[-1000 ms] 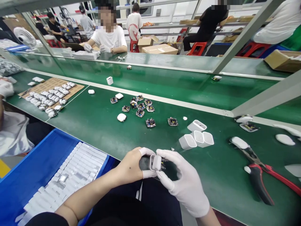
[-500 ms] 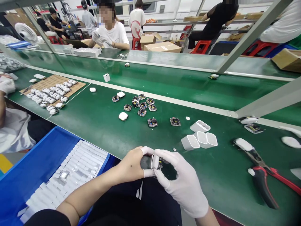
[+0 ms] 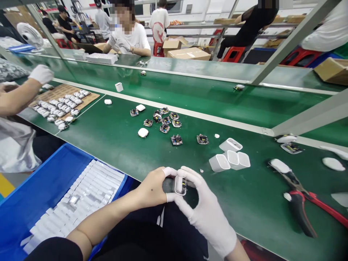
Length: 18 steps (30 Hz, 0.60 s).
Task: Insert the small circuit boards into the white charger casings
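Note:
Between my two hands is a small white rounded frame with a circuit assembly (image 3: 180, 185) at its right side. My left hand (image 3: 152, 188), with white covers on thumb and fingertip, grips it from the left. My right hand (image 3: 208, 214), in a white glove, pinches it from the right. Beyond my hands, several circuit assemblies (image 3: 165, 120) lie on the green table (image 3: 119, 134). White hollow cases (image 3: 219, 163) stand in a group to the right. A white cap (image 3: 143, 133) lies near the circuits.
Red-handled pliers (image 3: 299, 192) lie at the right. A blue bin (image 3: 54, 174) of white parts is at lower left. Cardboard (image 3: 92, 98) with rows of white pieces lies at the left, near another person's gloved hand (image 3: 42, 74). Metal posts slant over the table's right side.
The held part has turned slightly, showing more of its frame opening and circuit. At the left, the other person's gloved hand has reached out over the table.

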Each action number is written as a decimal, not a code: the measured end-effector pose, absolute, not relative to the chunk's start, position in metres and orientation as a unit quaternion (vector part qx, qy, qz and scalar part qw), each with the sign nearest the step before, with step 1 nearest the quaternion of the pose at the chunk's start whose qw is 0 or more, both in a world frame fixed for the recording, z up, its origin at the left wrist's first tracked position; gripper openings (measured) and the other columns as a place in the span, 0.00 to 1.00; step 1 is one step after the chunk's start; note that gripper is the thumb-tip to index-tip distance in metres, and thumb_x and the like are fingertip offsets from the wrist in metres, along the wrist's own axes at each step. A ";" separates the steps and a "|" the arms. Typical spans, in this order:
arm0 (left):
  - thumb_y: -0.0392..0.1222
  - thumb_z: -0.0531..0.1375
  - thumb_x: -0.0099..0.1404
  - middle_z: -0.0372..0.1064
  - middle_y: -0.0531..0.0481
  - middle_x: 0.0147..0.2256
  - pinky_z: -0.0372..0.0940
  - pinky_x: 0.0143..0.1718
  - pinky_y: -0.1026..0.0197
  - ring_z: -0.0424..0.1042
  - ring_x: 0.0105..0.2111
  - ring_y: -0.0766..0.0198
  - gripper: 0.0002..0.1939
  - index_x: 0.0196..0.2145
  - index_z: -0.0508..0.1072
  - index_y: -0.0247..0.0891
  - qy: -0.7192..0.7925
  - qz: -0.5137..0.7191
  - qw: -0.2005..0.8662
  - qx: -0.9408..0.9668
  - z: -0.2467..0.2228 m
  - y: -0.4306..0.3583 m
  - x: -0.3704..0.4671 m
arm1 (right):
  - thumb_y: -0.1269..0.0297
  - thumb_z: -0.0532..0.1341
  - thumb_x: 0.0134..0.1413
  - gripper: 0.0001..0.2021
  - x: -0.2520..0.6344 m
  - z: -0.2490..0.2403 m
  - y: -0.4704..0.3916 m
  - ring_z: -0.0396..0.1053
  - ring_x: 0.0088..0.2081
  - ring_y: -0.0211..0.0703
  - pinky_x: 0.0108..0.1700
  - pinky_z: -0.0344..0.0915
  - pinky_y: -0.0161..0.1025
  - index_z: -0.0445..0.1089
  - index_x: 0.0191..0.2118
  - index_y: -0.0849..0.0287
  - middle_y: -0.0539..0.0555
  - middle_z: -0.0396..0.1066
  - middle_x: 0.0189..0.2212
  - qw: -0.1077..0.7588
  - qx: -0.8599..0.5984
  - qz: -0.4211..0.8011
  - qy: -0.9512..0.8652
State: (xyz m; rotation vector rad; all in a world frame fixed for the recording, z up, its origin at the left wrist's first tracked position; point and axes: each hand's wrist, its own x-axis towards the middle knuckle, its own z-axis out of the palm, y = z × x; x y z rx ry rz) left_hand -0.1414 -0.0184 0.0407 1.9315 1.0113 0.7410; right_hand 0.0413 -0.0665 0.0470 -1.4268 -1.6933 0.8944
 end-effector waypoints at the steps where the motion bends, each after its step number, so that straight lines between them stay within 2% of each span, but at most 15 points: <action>1: 0.40 0.70 0.53 0.73 0.49 0.40 0.68 0.43 0.57 0.73 0.41 0.57 0.23 0.46 0.71 0.41 0.392 0.319 0.386 0.771 0.039 -0.020 -0.141 | 0.61 0.65 0.53 0.32 0.041 0.046 -0.068 0.63 0.61 0.55 0.59 0.64 0.56 0.56 0.63 0.44 0.56 0.59 0.63 0.373 -0.552 0.409 -0.623; 3: 0.40 0.69 0.54 0.74 0.47 0.42 0.68 0.44 0.56 0.73 0.42 0.56 0.22 0.47 0.70 0.41 0.356 0.389 0.330 0.783 0.038 -0.023 -0.138 | 0.55 0.65 0.54 0.40 0.039 0.045 -0.070 0.63 0.61 0.54 0.60 0.63 0.56 0.46 0.68 0.46 0.60 0.58 0.64 0.402 -0.526 0.509 -0.550; 4: 0.40 0.68 0.56 0.74 0.45 0.43 0.69 0.45 0.55 0.74 0.43 0.56 0.22 0.47 0.69 0.41 0.332 0.427 0.296 0.787 0.037 -0.024 -0.137 | 0.52 0.65 0.54 0.41 0.037 0.045 -0.072 0.63 0.61 0.54 0.61 0.63 0.56 0.45 0.69 0.49 0.62 0.59 0.64 0.417 -0.506 0.546 -0.522; 6: 0.39 0.67 0.57 0.74 0.43 0.45 0.69 0.47 0.54 0.74 0.44 0.55 0.23 0.49 0.68 0.40 0.286 0.487 0.227 0.794 0.037 -0.026 -0.134 | 0.50 0.65 0.54 0.39 0.034 0.045 -0.075 0.63 0.61 0.55 0.62 0.62 0.55 0.50 0.67 0.53 0.63 0.61 0.63 0.437 -0.478 0.587 -0.485; 9: 0.38 0.67 0.58 0.75 0.41 0.43 0.70 0.46 0.54 0.75 0.43 0.56 0.23 0.50 0.67 0.38 0.252 0.533 0.167 0.790 0.039 -0.028 -0.132 | 0.52 0.67 0.53 0.33 0.029 0.046 -0.080 0.64 0.61 0.56 0.63 0.61 0.54 0.60 0.63 0.54 0.62 0.64 0.62 0.466 -0.479 0.585 -0.459; 13: 0.40 0.68 0.58 0.75 0.41 0.40 0.71 0.43 0.54 0.76 0.42 0.56 0.23 0.49 0.67 0.37 0.247 0.557 0.173 0.774 0.039 -0.031 -0.130 | 0.55 0.69 0.50 0.31 0.022 0.049 -0.085 0.69 0.57 0.58 0.59 0.67 0.54 0.66 0.59 0.56 0.61 0.70 0.57 0.502 -0.489 0.571 -0.427; 18: 0.37 0.68 0.56 0.73 0.42 0.41 0.70 0.45 0.52 0.75 0.43 0.54 0.25 0.50 0.66 0.39 0.256 0.554 0.189 0.769 0.036 -0.036 -0.126 | 0.56 0.71 0.48 0.25 0.016 0.057 -0.083 0.74 0.51 0.58 0.54 0.73 0.52 0.72 0.53 0.58 0.62 0.74 0.52 0.527 -0.524 0.542 -0.393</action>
